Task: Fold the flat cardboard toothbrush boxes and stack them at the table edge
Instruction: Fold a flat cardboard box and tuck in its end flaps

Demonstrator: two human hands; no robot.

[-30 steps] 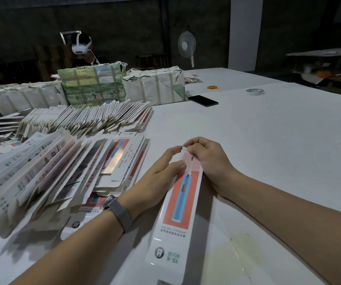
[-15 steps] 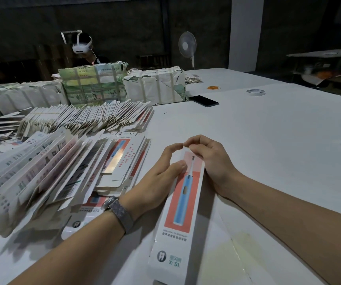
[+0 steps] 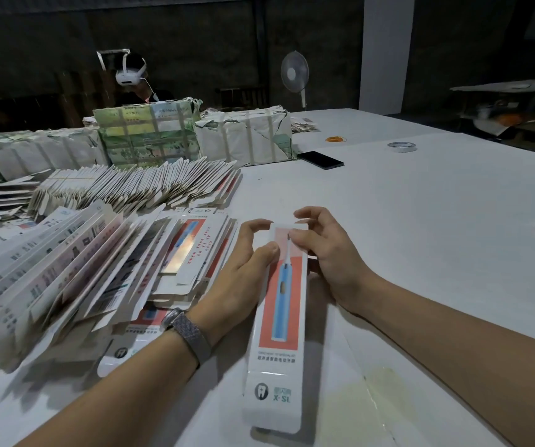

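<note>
A long white toothbrush box with a red panel and a blue toothbrush picture lies lengthwise on the white table, squared up into a box shape. My left hand grips its left side near the far end, thumb on the top face. My right hand holds the far end from the right, fingers pressing on the top edge. Left of my hands, several flat unfolded boxes lie in a loose pile, with a fanned row of boxes beside them.
Another fanned row of flat boxes lies behind, backed by taped wrapped bundles. A black phone, a tape roll and an orange ring lie farther off. A person with a headset sits beyond the bundles. A fan stands behind.
The box's far end flap has been closed down flat. My fingers have shifted from pinching the flap's tip to pressing on the closed end, and the box sits slightly nearer to me.
</note>
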